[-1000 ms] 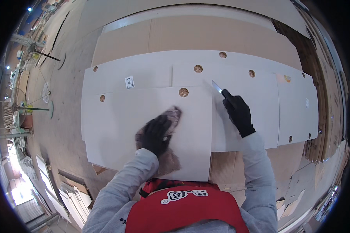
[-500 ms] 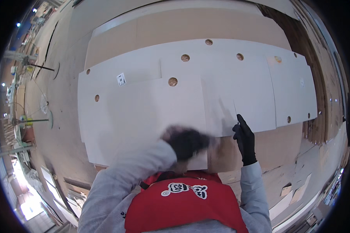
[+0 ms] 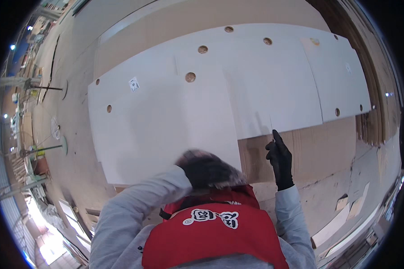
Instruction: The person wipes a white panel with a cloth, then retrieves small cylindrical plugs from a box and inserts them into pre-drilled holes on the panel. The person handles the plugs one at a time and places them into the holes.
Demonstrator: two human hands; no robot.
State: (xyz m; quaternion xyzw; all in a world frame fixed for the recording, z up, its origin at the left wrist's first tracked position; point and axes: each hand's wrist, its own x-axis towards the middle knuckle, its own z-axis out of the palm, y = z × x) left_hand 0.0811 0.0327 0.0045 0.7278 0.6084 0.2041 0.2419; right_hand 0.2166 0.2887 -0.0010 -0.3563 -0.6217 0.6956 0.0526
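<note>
My left hand (image 3: 204, 172), in a black glove, is closed on a crumpled greyish rag (image 3: 231, 177), blurred by motion. It is over the near edge of a white panel (image 3: 166, 130), close to my red apron (image 3: 211, 233). My right hand (image 3: 280, 161), also gloved in black, grips a slim knife (image 3: 273, 138), its index finger stretched along it. A thin blade points away from me, over the near edge of a second white panel (image 3: 274, 85). Small round holes with a brown, grainy inside mark the panels.
Brown cardboard (image 3: 314, 152) lies under the panels and shows at the near right. A third white panel (image 3: 341, 80) is on the far right, beside stacked brown sheets (image 3: 372, 98). A small label (image 3: 133, 84) sticks to the left part. Stands with round bases (image 3: 63, 147) are at the left.
The panels have shifted upward in the view. My left hand with the rag has moved slightly left and toward my body. The right hand keeps nearly the same place in view.
</note>
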